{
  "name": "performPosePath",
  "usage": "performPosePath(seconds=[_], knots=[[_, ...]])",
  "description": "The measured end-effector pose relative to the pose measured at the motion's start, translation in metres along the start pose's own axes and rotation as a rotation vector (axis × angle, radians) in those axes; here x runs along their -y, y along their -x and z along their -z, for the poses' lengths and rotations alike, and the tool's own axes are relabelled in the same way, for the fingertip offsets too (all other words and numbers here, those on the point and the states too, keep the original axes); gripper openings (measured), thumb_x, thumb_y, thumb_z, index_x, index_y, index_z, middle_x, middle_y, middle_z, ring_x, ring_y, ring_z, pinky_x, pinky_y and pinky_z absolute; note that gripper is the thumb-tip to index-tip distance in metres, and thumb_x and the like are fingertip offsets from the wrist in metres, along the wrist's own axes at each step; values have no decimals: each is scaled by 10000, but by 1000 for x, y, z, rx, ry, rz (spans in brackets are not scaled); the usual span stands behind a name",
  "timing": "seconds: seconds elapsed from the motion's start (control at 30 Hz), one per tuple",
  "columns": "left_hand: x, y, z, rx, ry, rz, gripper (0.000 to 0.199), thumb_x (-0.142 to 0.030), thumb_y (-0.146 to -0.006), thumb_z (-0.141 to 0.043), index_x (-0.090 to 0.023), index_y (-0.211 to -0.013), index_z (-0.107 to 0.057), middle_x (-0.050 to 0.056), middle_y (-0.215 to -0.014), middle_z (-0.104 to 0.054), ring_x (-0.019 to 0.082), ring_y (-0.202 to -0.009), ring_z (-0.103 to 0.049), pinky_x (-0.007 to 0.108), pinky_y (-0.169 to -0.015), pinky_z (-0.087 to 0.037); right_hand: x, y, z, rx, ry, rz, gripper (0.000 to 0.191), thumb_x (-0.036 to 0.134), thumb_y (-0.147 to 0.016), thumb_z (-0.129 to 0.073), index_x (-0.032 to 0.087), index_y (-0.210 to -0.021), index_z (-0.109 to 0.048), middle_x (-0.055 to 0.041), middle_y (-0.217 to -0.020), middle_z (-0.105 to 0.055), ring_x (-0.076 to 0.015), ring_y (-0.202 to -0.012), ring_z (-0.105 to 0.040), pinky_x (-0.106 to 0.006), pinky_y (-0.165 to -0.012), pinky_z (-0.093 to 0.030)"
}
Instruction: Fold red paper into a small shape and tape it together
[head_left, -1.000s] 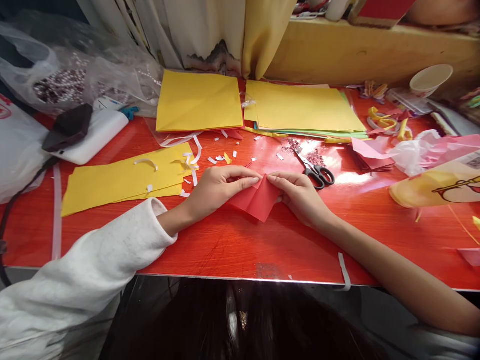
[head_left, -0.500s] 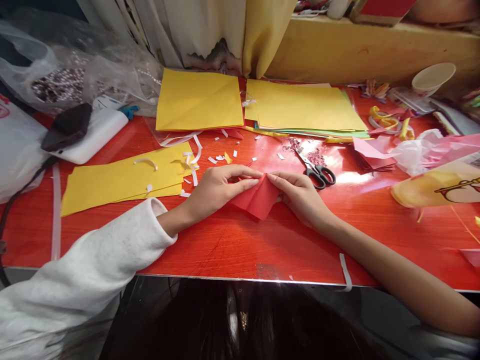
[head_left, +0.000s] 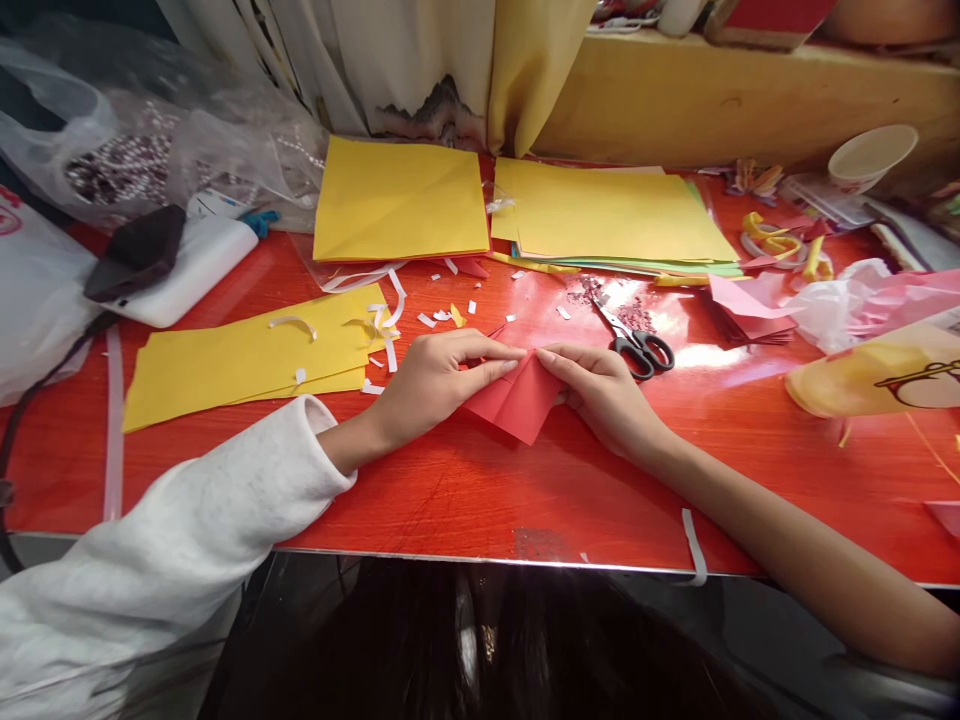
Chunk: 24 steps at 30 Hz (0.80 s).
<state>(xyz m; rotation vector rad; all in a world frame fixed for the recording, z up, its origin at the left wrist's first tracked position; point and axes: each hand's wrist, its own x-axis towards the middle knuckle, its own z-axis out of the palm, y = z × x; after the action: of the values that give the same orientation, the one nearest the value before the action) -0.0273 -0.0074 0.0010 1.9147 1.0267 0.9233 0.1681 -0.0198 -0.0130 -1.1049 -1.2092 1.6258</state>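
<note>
While left fingers [head_left: 489, 375] and right fingers [head_left: 564, 366] pinch red paper [head_left: 525, 412] behind the table's front edge [head_left: 412, 555], scissors [head_left: 640, 352] lie nearby.

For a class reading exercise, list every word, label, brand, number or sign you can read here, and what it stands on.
None can be read.
White plastic bag: red print, cut off by the picture's edge, unreadable.
Cup with drawn glasses: marks near the right edge, too small and blurred.
Held red paper: no writing visible.
</note>
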Motion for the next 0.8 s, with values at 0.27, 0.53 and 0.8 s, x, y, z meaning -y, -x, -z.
performPosePath(seconds=[0.27,0.53,0.8], knots=[[0,1,0,-17,-60,-23,216,-295,-865,-592,-174,-985,-724,45,-893,-703,135,-812,-619,260,-735,-457,0,1,-1,27,-11,18,196,359,-858,-607,212,-914,-725,-28,-846,-690,-153,-737,-623,-250,-667,-489],[1,0,1,-8,-81,-68,198,-261,-864,-592,-167,-977,-724,48,-890,-703,129,-807,-621,249,-730,-459,3,1,-1,-18,37,-14,188,364,-837,-624,202,-852,-718,-19,-773,-665,-138,-684,-583,-225,-608,-453],[-1,1,1,23,-68,-101,191,-224,-859,-594,-175,-993,-720,45,-911,-706,126,-829,-630,247,-751,-472,3,1,-1,-2,39,-24,243,402,-821,-638,182,-718,-644,-8,-708,-605,-134,-651,-544,-244,-626,-425]])
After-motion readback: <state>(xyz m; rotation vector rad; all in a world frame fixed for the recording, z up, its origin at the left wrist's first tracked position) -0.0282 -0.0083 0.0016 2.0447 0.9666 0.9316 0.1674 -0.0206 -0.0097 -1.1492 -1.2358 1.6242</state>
